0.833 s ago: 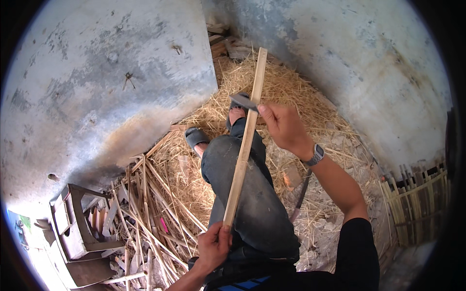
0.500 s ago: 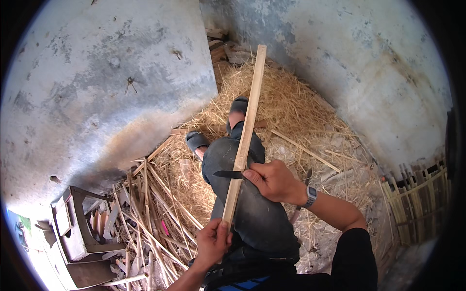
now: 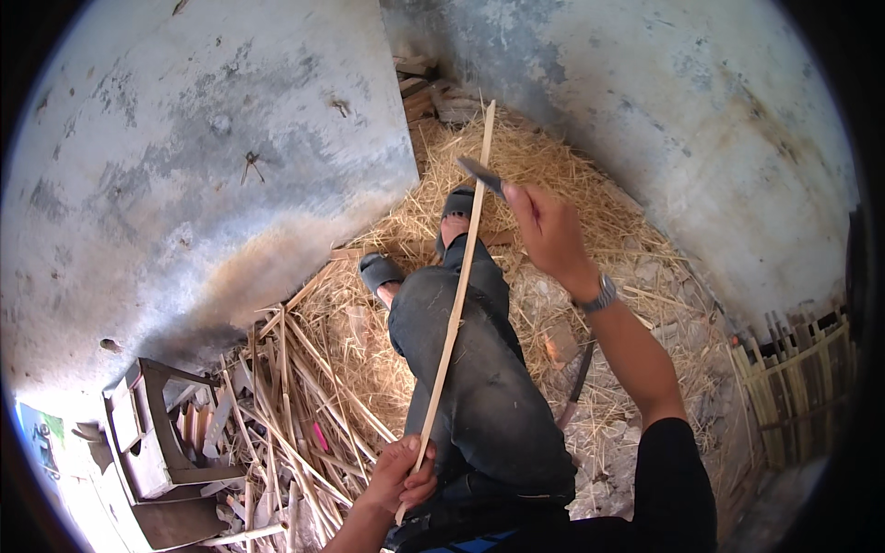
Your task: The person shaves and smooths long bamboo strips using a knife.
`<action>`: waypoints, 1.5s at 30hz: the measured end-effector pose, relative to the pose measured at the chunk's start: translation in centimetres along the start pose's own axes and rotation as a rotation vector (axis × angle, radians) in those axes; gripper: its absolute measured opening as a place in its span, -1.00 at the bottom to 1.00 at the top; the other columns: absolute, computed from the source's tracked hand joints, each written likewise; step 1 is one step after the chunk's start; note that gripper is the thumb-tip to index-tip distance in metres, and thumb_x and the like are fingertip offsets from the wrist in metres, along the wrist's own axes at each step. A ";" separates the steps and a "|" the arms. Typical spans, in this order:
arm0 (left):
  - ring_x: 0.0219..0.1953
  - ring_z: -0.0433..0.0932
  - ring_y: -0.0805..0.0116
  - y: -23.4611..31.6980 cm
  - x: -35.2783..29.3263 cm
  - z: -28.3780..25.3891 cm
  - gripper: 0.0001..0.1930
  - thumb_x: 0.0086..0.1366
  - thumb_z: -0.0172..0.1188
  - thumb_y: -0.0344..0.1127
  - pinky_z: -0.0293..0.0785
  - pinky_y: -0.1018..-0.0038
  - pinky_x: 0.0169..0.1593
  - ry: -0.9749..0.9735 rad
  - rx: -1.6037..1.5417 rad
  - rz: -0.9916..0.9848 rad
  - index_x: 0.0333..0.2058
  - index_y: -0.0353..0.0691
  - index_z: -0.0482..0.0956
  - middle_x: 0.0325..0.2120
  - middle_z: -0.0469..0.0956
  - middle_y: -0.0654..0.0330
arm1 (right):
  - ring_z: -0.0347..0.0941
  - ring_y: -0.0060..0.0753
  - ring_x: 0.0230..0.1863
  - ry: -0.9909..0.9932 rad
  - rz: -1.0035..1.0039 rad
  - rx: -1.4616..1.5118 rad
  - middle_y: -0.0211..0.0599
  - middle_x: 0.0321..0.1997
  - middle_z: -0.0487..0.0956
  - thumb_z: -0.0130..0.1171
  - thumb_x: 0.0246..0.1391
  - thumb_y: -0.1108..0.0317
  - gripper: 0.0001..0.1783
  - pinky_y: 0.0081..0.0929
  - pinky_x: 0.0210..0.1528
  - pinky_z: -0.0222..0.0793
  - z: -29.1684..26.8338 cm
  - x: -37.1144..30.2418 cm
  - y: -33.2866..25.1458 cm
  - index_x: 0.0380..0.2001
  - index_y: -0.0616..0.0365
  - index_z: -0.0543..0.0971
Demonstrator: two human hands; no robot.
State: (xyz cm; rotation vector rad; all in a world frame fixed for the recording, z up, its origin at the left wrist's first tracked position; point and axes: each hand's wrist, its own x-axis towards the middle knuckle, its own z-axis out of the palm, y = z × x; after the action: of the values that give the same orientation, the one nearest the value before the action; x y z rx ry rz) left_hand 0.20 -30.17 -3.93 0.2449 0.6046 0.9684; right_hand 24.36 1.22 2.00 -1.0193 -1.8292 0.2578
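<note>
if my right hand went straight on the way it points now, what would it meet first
Likely the pale strip, which the knife in the right hand crosses in view, though depth is unclear.

a stained wall [image 3: 295,92] fills the upper left. straw [image 3: 544,170] litters the floor [image 3: 604,461]. bright light [image 3: 78,502] glares lower left.

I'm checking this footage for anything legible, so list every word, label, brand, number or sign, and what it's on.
No text can be read.
Coloured panel, far left edge: dark marks, possibly lettering, too blurred to read.
Wristwatch: any digits too small to read.
Wooden strip and knife blade: no lettering visible.
</note>
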 end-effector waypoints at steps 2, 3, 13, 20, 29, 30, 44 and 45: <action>-0.85 0.09 0.60 -0.1 -0.6 -0.8 -0.68 0.61 -0.17 -0.11 0.06 0.57 -0.82 -0.047 -0.067 -0.014 -0.13 -0.25 0.41 -0.79 0.14 0.40 | 0.29 -0.23 -0.74 0.022 0.017 -0.060 -0.09 -0.73 0.38 0.06 0.41 0.13 -0.52 -0.25 -0.62 0.13 0.5 2.3 1.0 -0.54 0.24 0.54; -0.85 0.08 0.60 -0.1 -0.7 -1.0 -0.69 0.61 -0.16 -0.11 0.06 0.58 -0.82 -0.071 -0.099 -0.023 -0.12 -0.25 0.40 -0.79 0.14 0.41 | 0.31 -0.17 -0.74 0.033 0.027 -0.092 -0.06 -0.72 0.40 0.05 0.41 0.13 -0.52 -0.24 -0.62 0.14 0.5 3.3 1.3 -0.54 0.24 0.53; -0.85 0.13 0.61 -0.2 -0.3 -1.6 -0.70 0.62 -0.19 -0.12 0.10 0.59 -0.82 -0.169 -0.263 -0.061 -0.09 -0.25 0.37 -0.79 0.15 0.44 | 0.19 -0.21 -0.72 -0.139 0.028 0.006 -0.07 -0.74 0.31 0.07 0.41 0.13 -0.50 -0.21 -0.60 0.10 0.6 1.9 -0.7 -0.54 0.28 0.53; -0.85 0.18 0.63 -0.7 0.1 -1.7 -0.71 0.62 -0.21 -0.13 0.19 0.62 -0.79 -0.259 -0.466 -0.091 -0.10 -0.25 0.35 -0.77 0.19 0.45 | 0.32 0.00 -0.73 -0.236 0.057 0.078 0.00 -0.73 0.38 0.11 0.37 0.14 -0.53 -0.19 -0.61 0.17 -0.5 -3.1 -3.2 -0.57 0.23 0.54; -0.84 0.25 0.64 -1.2 0.5 -1.1 -0.80 0.58 -0.23 -0.30 0.26 0.66 -0.80 -0.349 -0.755 -0.085 -0.13 -0.27 0.35 -0.74 0.29 0.42 | 0.34 0.03 -0.70 -0.473 0.134 0.218 0.03 -0.71 0.39 0.10 0.38 0.14 -0.52 -0.23 -0.61 0.19 -1.6 -8.1 -6.8 -0.60 0.21 0.53; -0.84 0.26 0.64 -1.2 0.5 -1.0 -0.81 0.57 -0.24 -0.32 0.27 0.67 -0.80 -0.354 -0.801 -0.095 -0.13 -0.27 0.35 -0.74 0.30 0.42 | 0.33 0.01 -0.70 -0.501 0.149 0.227 0.03 -0.70 0.39 0.10 0.38 0.13 -0.51 -0.24 -0.60 0.19 -1.7 -8.2 -6.9 -0.60 0.21 0.53; -0.86 0.17 0.59 -0.4 -0.4 -1.4 -0.71 0.61 -0.18 -0.15 0.12 0.59 -0.82 -0.174 -0.400 -0.095 -0.11 -0.27 0.40 -0.78 0.24 0.39 | 0.24 -0.72 -0.60 -0.643 0.472 0.718 -0.63 -0.68 0.35 0.22 0.31 0.03 -0.54 -0.54 -0.54 0.17 -2.0 -5.0 -5.4 -0.50 0.20 0.62; -0.86 0.15 0.57 0.0 -0.6 -1.2 -0.68 0.61 -0.17 -0.11 0.10 0.57 -0.81 -0.103 -0.257 -0.090 -0.11 -0.27 0.41 -0.79 0.22 0.38 | 0.27 -0.72 -0.59 -0.596 0.359 0.619 -0.60 -0.67 0.37 0.28 0.28 0.06 -0.58 -0.55 -0.53 0.20 -1.8 -4.7 -6.1 -0.48 0.21 0.64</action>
State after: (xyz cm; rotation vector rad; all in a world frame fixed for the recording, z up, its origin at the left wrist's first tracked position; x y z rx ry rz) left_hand -0.77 -30.74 -4.68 0.0379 0.3892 0.9299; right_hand 23.39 -6.53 3.30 -0.8577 -1.8593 1.3753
